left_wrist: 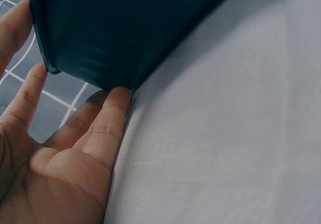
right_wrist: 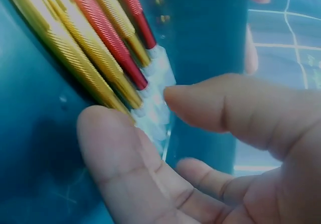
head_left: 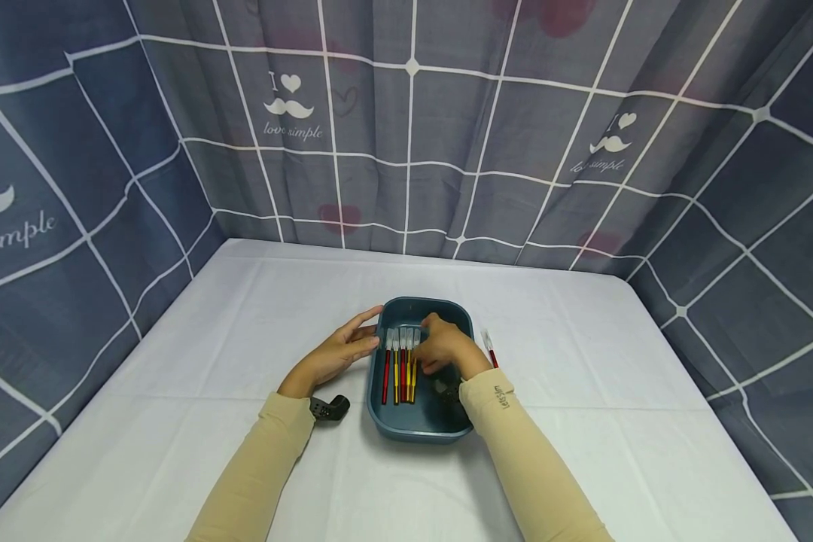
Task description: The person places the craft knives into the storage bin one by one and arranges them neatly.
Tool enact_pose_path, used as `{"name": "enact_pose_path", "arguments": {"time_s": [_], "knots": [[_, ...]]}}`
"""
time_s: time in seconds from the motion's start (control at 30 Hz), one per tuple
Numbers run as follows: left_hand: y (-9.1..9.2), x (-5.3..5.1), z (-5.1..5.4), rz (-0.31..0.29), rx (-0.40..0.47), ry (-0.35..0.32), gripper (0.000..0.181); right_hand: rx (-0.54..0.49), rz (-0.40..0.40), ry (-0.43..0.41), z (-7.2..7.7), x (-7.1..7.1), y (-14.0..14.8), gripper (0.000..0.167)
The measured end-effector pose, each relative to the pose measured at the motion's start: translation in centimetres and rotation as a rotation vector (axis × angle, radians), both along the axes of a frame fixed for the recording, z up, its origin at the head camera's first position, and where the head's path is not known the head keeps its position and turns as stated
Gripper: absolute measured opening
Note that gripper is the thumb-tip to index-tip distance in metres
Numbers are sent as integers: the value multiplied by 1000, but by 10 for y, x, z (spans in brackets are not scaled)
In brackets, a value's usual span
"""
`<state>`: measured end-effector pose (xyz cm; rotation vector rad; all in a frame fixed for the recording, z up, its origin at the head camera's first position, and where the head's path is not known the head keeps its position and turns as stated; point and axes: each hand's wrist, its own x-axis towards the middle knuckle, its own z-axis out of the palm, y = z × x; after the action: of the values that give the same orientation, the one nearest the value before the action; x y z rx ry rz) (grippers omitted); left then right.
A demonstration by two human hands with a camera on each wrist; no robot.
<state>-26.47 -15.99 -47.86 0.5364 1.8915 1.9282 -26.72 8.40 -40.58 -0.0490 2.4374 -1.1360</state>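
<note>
A dark teal tray (head_left: 420, 436) stands on the white cloth. Inside it, several slim craft knives (head_left: 403, 373) with red and gold knurled handles lie side by side, their clear caps (head_left: 401, 338) toward the far end. My left hand (head_left: 339, 352) rests its extended fingers against the tray's left outer side; in the left wrist view the fingertips (left_wrist: 119, 96) touch the wall. Reaching into the tray, my right hand (head_left: 447, 346) has thumb and forefinger spread about the capped ends. The forefinger (right_wrist: 108, 143) lies by the outermost gold knife.
Another red-handled knife (head_left: 491, 351) with a clear cap lies on the cloth just right of the tray, partly hidden by my right sleeve. Grey checked curtains (head_left: 406, 150) enclose the white-covered table (head_left: 176, 421) at the back and sides.
</note>
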Motion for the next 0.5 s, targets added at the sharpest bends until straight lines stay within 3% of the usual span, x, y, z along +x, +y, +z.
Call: {"name": "enact_pose_path", "arguments": {"time_s": [0.17,0.23,0.5], "knots": [[0,0,1,4,-2,0,72,-11,64,32,9,2,7,21],[0,0,2,7,-6,-1,72,-19,95,45,12,4,9,13],[1,1,2,12,-14,-3,72,-54,229,121,22,5,23,22]]}}
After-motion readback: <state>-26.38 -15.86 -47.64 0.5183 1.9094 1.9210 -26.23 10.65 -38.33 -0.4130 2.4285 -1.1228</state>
